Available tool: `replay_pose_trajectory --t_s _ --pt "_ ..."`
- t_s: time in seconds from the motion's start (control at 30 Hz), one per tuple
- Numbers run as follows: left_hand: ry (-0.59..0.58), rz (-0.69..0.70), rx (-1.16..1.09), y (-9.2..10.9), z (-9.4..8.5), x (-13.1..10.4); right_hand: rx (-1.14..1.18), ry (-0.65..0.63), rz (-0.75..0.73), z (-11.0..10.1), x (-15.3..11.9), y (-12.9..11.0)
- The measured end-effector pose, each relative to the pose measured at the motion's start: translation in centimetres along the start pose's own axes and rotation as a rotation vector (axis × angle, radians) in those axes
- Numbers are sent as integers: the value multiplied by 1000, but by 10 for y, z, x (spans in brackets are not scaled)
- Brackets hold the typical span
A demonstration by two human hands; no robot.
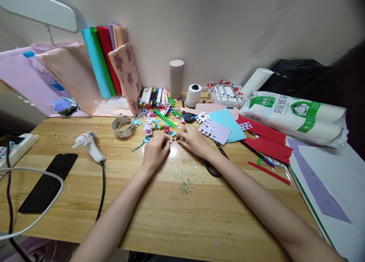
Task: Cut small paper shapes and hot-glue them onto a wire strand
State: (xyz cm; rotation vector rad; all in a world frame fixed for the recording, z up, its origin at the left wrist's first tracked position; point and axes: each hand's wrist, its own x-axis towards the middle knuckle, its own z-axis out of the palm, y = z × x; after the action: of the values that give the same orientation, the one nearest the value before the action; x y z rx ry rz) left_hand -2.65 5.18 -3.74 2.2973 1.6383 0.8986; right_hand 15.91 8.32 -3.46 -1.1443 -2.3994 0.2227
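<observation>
My left hand (155, 150) is closed on the table, its thumb and fingers brought together at the near edge of a pile of coloured paper scraps (161, 125). A little to the right, my right hand (195, 140) reaches in with bent fingers pinched close to the left fingertips. A tiny thin piece seems to lie between the two hands, too small to name. Scissors (213, 170) with black handles lie partly under my right forearm. A purple sheet with punched holes (216, 131) and a blue sheet (228, 123) lie beyond my right hand.
At left are a tape roll (123, 127), a glue gun (89, 146) with a black cord and a phone (49, 183). Markers (154, 97), a tumbler (176, 79) and a thread spool (193, 96) stand behind. At right are red paper (268, 144) and bagged paper cups (299, 116).
</observation>
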Motion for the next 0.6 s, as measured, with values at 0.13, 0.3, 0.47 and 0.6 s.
replay_pose_trajectory --t_s 0.13,0.3,0.47,0.6 --pt "-8 21 40 -3 0 0 -46 -31 -7 2 7 0" --pt "-33 106 139 -4 0 3 -7 -16 9 8 8 1" --pt "-30 134 204 -4 1 4 47 -3 19 10 7 2" --pt "-39 129 212 -4 1 5 49 0 25 10 6 2"
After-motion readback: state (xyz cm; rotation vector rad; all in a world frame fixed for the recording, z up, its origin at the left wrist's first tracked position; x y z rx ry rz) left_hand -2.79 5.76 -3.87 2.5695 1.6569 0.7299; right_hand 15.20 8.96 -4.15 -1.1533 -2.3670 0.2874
